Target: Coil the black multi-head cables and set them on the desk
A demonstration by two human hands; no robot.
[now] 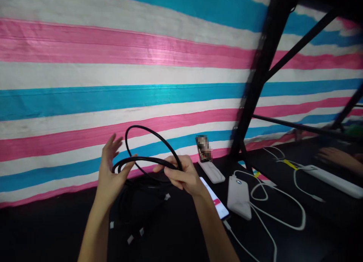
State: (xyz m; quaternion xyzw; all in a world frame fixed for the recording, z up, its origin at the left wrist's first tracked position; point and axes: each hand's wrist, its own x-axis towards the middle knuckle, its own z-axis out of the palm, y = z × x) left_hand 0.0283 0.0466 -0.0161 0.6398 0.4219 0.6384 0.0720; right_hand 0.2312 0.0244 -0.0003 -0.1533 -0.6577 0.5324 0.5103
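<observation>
A black cable (153,159) runs in loose loops between my two hands, above the dark tabletop. My right hand (181,173) is closed round several strands of it, pinching them between thumb and fingers. At the other end of the loops, my left hand (112,165) has its fingers raised and spread, and the cable bends round by its thumb. One larger loop arches up in front of the striped sheet. Below my hands lie more dark cables, hard to make out against the table, with small white tags (141,231) among them.
Right of my hands lie a lit phone (217,201), a white power bank (238,197) and white charging cables (295,228). A second phone (203,148) leans upright on a white stand (212,173). Further right are a power strip (334,181), a black metal frame (255,84) and another person's hand (330,155).
</observation>
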